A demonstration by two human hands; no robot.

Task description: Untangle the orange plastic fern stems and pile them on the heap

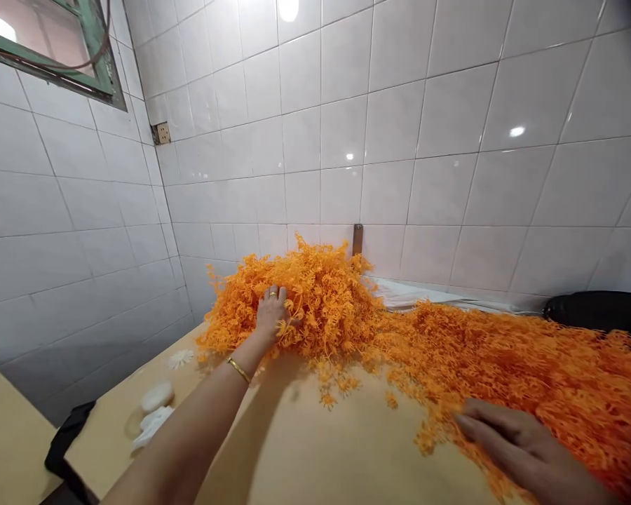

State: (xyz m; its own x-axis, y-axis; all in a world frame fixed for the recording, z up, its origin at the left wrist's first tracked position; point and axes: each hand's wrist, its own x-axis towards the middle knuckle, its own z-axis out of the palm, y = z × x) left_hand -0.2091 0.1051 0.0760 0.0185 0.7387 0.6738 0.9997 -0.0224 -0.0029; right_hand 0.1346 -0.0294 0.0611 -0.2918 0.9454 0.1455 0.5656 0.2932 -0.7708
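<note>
A tall heap of orange artificial foliage sprigs [326, 294] stands against the wall. My left hand [271, 314] reaches onto its front left side, palm down, with a ring and a gold bracelet showing. Its fingers lie on the sprigs, and the thumb side is partly hidden by them. At the lower right, my right hand [515, 438] has its thumb and fingers pressed together on an orange sprig [436, 421]. That sprig lies at the edge of a broad, deeper orange spread of sprigs [505, 351].
The pale yellow tabletop [336, 449] carries a round white object [158, 397], a crumpled white piece [152, 424] and a small white flower-like piece [181, 358] at left. A black object [599, 312] sits at the back right. White sheeting [415, 293] runs along the tiled wall.
</note>
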